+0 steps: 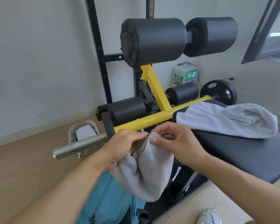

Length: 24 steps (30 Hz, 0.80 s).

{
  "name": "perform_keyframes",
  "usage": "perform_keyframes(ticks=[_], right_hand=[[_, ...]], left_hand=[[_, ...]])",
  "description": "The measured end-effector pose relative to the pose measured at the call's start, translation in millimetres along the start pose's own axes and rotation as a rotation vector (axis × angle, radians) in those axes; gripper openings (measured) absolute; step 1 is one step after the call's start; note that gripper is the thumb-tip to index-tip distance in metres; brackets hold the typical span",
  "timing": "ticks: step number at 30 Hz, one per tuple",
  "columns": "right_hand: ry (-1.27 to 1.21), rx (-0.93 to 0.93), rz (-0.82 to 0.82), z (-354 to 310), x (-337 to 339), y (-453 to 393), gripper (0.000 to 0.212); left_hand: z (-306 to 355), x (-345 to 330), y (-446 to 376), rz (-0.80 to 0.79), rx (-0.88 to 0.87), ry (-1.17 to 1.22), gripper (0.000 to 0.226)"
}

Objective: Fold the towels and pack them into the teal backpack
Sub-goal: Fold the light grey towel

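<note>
While I bring the two top corners of the grey towel (149,168) together, my left hand (122,147) and right hand (176,143) are both pinched on its upper edge, fingertips almost meeting above the near end of the yellow bar (153,119). To do this fold well, I judge I should match the hemmed edges before letting the cloth drop, keep the halves hanging even, then smooth it flat, perhaps on the ribbed black pad (249,156) to my right. The towel is soft, looped terry with a stitched hem, limp and drooping in a rounded pouch below my hands. A second towel (225,120), paler and crumpled, lies on the far part of that pad, not yet folded. The teal backpack (108,202) sits on the floor directly beneath the hanging towel, near me, its fabric smooth and woven with a zip line showing; whether it is open I cannot tell.
</note>
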State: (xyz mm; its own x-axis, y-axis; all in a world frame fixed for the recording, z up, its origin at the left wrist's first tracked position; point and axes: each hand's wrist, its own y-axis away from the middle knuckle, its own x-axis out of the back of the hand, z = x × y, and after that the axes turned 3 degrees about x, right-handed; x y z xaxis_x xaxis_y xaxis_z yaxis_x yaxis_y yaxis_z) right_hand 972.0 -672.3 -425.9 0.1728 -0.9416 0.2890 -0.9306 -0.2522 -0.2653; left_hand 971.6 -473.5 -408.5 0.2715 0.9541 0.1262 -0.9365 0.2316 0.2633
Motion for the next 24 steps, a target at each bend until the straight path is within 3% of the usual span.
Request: perform_keyframes(ticks=[6, 12, 15, 21, 24], right_hand=[[0.050, 0.010, -0.023, -2, 2, 1, 0.026], [0.060, 0.029, 0.004, -1, 0, 1, 0.019], [-0.002, 0.002, -0.032, -3, 4, 1, 0.028], [0.036, 0.002, -0.161, -2, 10, 1, 0.009], [0.042, 0.010, -0.150, -2, 10, 1, 0.015]], left_hand=[[5, -5, 7, -0.055, 0.046, 0.068, 0.027], [5, -9, 5, 0.036, 0.010, 0.060, 0.023], [6, -7, 4, 0.061, -0.022, 0.076, 0.022], [2, -3, 0, 0.109, -0.060, 0.024, 0.023], [1, -2, -1, 0.083, -0.084, -0.028, 0.024]])
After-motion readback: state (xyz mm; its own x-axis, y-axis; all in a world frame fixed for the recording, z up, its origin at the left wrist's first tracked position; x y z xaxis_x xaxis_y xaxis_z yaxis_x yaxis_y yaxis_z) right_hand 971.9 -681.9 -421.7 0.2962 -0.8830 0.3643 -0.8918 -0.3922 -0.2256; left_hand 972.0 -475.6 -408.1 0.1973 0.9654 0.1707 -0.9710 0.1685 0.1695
